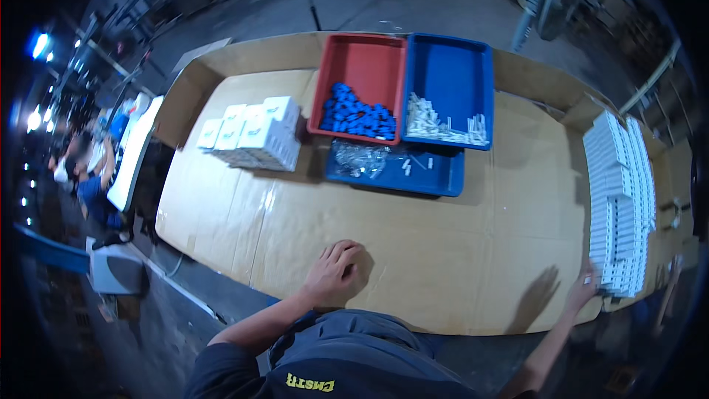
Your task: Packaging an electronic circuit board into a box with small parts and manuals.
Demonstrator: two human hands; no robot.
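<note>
- Right hand [581, 292]: its fingers are at the near-left edge of the long stack of flat white boxes [617, 207]; whether they grip one, I cannot tell.
- From those fingers, the stack's long axis runs forward, away from the body.
- Left hand [334, 275]: fingers loosely curled, partly open, nothing visible in them, over tan cardboard [443, 251]; the stack lies well to their right, so the right hand is nearer.
</note>
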